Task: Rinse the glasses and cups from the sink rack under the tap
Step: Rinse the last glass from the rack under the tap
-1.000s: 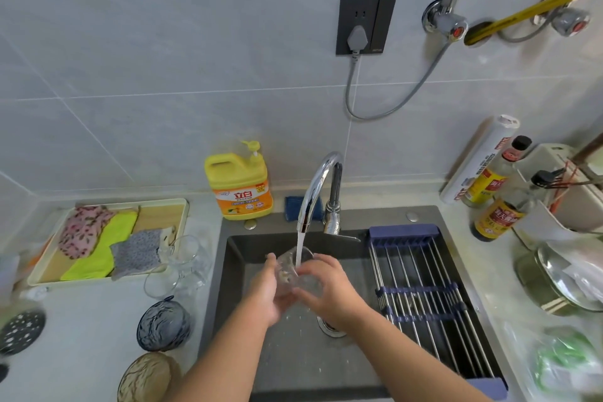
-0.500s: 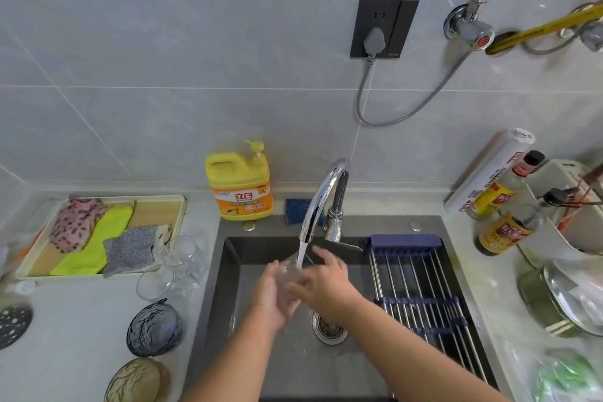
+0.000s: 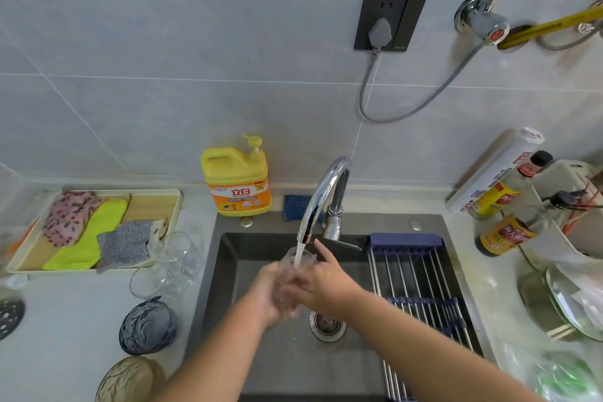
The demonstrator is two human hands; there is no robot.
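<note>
Apparently left hand [image 3: 270, 294] and right hand [image 3: 330, 284] grip glass [image 3: 289, 258] over sink [image 3: 235, 271].

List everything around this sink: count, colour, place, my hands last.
glass: one, clear, under the tap stream
tap: one, chrome, behind sink, running
sink: one, dark grey, centre
sink rack: one, steel and blue, sink's right side
detergent bottle: one, yellow, behind sink
tray: one, cream, far left
cloths: three, pink, yellow-green, grey, on tray
glasses: several, clear, counter left of sink
bowls: two, dark blue and brown, near left
sauce bottles: two, yellow-labelled, right counter
left hand: grips glass
right hand: holds glass
</note>
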